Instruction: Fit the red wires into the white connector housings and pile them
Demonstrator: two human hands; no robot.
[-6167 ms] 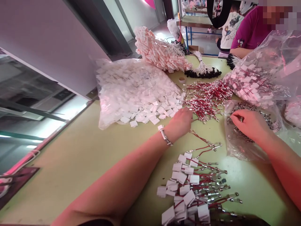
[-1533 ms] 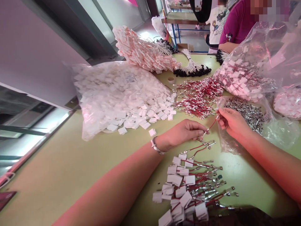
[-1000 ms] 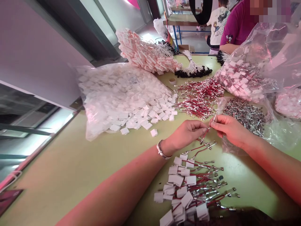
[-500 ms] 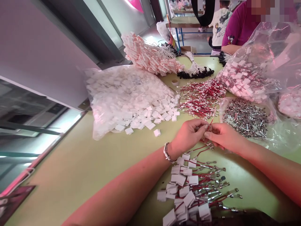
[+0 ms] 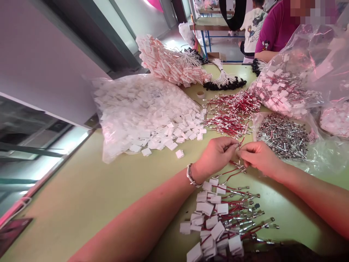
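Hands meet over the green table (image 5: 81, 189), fingertips almost touching. Left hand (image 5: 215, 154) has its fingers pinched together on a short red wire (image 5: 241, 141), whose end sticks up just above the two hands. Right hand (image 5: 257, 156) has its fingers curled and pressed together at the same spot, on the wire's other end or on a small metal part (too small to tell which). Left wrist wears a bracelet (image 5: 190, 175).

Progress, as a judgement: a pile of finished pieces (image 5: 218, 218), red wires with white square housings and metal ends, lies just in front of the hands, near the bottom edge. It is modest next to the supply. Two or three wires with no housing (image 5: 234, 171) lie just under the hands.

Left to do looks like much more:
- loose red wires (image 5: 231, 112) in a heap just beyond the hands
- clear bag of white housings (image 5: 141, 109) to the left of that heap, spilling onto the table
- open bag of small metal parts (image 5: 283, 136) just right of the right hand

So early to middle of the batch, one piece in hand now.

Further back: a bag of wired white pieces (image 5: 283, 91) at right, a stack of white pieces (image 5: 169, 62), a bundle with black ends (image 5: 223, 82). Another person in a magenta shirt (image 5: 275, 29) sits at the far end, well apart.
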